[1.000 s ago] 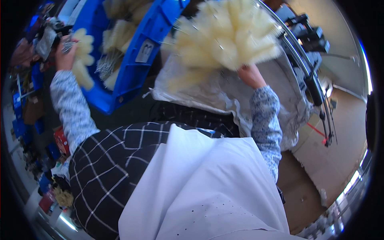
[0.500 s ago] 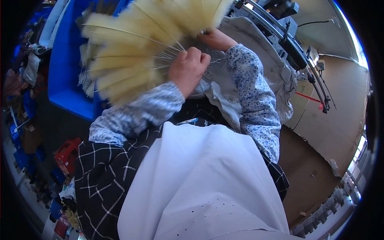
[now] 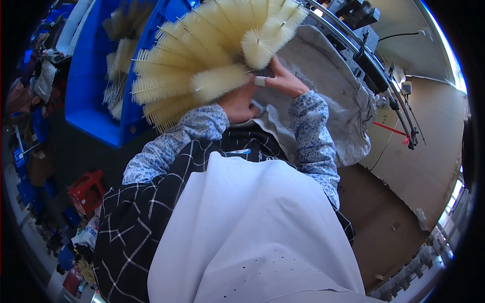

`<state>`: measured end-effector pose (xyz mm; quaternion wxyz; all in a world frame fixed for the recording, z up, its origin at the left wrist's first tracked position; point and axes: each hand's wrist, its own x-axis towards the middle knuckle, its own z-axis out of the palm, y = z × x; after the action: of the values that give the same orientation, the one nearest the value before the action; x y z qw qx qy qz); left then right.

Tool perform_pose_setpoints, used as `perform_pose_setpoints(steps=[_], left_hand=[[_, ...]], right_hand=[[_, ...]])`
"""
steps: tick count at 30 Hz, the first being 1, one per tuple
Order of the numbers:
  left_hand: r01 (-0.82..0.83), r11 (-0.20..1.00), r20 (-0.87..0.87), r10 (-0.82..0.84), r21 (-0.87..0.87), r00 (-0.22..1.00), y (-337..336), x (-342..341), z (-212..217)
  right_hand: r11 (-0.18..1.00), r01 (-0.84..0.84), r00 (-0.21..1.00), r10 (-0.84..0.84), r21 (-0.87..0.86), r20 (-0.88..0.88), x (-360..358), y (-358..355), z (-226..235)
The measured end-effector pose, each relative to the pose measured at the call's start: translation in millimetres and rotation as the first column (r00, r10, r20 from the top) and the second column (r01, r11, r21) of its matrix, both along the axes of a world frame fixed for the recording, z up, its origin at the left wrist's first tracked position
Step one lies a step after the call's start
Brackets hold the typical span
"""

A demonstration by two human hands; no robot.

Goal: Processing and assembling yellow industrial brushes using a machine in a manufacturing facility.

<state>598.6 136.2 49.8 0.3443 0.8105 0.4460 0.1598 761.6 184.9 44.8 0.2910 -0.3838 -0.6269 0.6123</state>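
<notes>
Glare strip (image 3: 457, 68) over at upper right; white cloth (image 3: 262, 222) bright; floor (image 3: 126, 164) left dim; brushes (image 3: 189, 55) crisp; outer edges bent, corners black.

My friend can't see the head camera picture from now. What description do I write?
A person's left hand and right hand meet at the base of a big fan of cream bristle brushes. To the left, a blue bin holds more brushes; to the right lies a grey-white sheet.

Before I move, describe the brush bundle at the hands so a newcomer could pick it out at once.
Start from the big blue bin at upper left. Just to its right, above the left hand and right hand in the picture, a pale-yellow brush bundle spreads in a wide fan. Unlike the brushes inside the bin, these radiate outward from the hands.
</notes>
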Motion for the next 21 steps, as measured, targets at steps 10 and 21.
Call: perform_pose_setpoints(steps=[10,21], left_hand=[[-0.139,0.368,0.325,0.91,-0.919,0.258,12.3,6.9,3.1],[0.379,0.632,0.61,0.19,-0.676,0.77,-10.5,-95.6,167.0]], right_hand=[[0.917,0.059,0.709,-0.317,0.395,0.63,-48.1,-20.1,-5.4],[0.921,0.114,0.715,-0.337,0.374,0.612,-50.2,-23.0,-13.9]])
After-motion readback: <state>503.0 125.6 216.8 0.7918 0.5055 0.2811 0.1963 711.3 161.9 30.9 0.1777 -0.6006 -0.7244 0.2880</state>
